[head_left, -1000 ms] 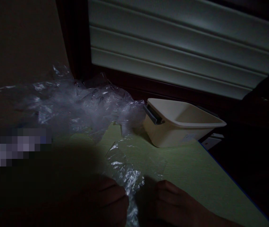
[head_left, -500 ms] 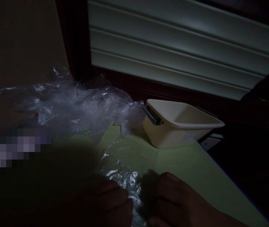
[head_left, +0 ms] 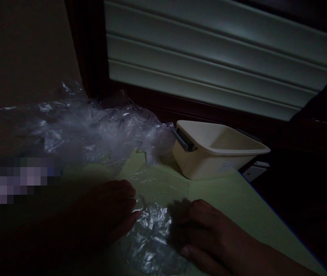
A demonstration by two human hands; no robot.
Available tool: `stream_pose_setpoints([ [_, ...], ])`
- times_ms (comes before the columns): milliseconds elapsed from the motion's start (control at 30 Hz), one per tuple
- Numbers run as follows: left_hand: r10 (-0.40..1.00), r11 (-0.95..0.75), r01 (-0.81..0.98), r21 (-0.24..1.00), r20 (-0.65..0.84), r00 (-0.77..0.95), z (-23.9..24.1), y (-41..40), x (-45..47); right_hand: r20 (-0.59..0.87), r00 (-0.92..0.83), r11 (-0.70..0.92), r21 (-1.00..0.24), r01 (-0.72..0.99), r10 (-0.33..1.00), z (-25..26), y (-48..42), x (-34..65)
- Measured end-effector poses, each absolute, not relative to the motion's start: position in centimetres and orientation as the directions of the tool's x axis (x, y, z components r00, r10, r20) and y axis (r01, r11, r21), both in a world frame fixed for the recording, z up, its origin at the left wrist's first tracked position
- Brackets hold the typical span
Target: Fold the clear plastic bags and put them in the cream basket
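Observation:
In dim light, a crumpled clear plastic bag [head_left: 153,234] lies on the green tabletop [head_left: 226,199] between my two hands. My left hand [head_left: 116,209] is at its upper left edge, fingers curled and the thumb against the plastic. On the other side, my right hand [head_left: 209,234] rests with bent fingers closed at the bag's right edge. Its fingertips are mostly lost in shadow. Behind my hands sits a heap of clear plastic bags [head_left: 100,130].
A cream plastic tub [head_left: 206,165] with a dark grey handle stands near the table's right edge. Beyond it is a slatted pale panel [head_left: 209,65] in a dark frame. A small white object [head_left: 255,171] shows below the table edge. A pixelated patch covers the left.
My left hand has moved up and left, and more of the plastic bag shows between my hands. My right hand has shifted slightly up. The tub and the heap stay put.

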State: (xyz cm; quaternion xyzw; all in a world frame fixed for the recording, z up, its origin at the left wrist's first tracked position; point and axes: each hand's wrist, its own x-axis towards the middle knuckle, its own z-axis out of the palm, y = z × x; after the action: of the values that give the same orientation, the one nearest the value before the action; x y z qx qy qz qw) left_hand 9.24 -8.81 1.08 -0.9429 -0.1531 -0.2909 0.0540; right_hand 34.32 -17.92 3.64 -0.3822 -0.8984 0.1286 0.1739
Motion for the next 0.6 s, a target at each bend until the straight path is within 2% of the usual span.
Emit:
stream_pose_setpoints([
  [133,0.238,-0.94,0.338,-0.045,0.623,0.745,1.7,-10.2,9.5,0.251,-0.618,0.661,-0.401,0.634,0.745,3.5,-17.3,35.0],
  [333,0.25,-0.913,0.392,-0.113,0.604,0.756,0.6,-9.1,8.4,0.236,-0.618,0.657,-0.365,0.659,0.75,3.1,-17.0,35.2],
  [467,0.272,-0.925,0.373,-0.075,0.556,0.786,0.4,-8.5,8.5,0.215,-0.646,0.672,-0.379,0.636,0.732,3.2,-16.8,35.1],
  [600,0.264,-0.922,0.374,-0.106,0.536,0.802,1.3,-9.4,8.9,0.209,-0.641,0.663,-0.393,0.637,0.739,3.5,-16.6,35.1],
])
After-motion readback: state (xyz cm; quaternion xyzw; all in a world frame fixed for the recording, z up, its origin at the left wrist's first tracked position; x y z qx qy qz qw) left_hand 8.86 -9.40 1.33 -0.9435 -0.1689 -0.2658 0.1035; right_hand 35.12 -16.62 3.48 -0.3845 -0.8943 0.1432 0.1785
